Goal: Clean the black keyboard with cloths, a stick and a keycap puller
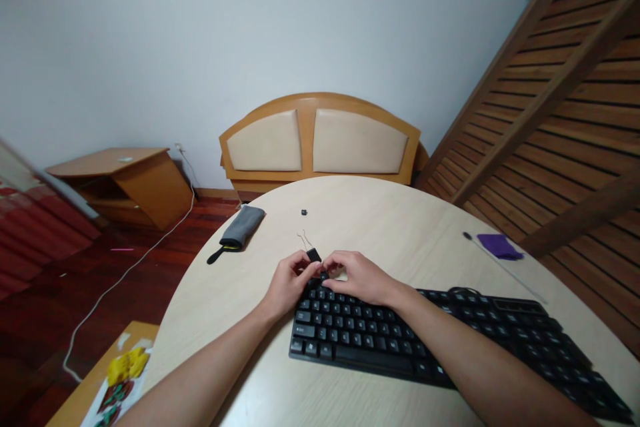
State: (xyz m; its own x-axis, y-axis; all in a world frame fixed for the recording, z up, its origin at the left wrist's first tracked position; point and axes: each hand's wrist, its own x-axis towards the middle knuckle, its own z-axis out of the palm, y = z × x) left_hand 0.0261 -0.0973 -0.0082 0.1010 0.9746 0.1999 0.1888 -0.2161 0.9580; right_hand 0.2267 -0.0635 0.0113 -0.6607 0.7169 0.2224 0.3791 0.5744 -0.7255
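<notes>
A black keyboard point(370, 330) lies on the round table, slanting away to the right under my right forearm. Between the fingers of my left hand point(293, 277) is a keycap puller point(313, 255), a small black handle with two thin wires that point away from me. My right hand point(357, 275) is closed in a pinch at the keyboard's top left corner, its fingertips around a small black keycap point(325, 275). The two hands almost touch. One loose keycap point(304, 212) sits farther back on the table.
At the table's left edge lies a grey pouch point(243, 227). A purple cloth point(500, 246) and a thin rod with a dark tip point(505, 268) are on the right. Beyond stand a headboard point(315, 101), a wooden cabinet point(145, 187) and a slatted wooden frame point(545, 113).
</notes>
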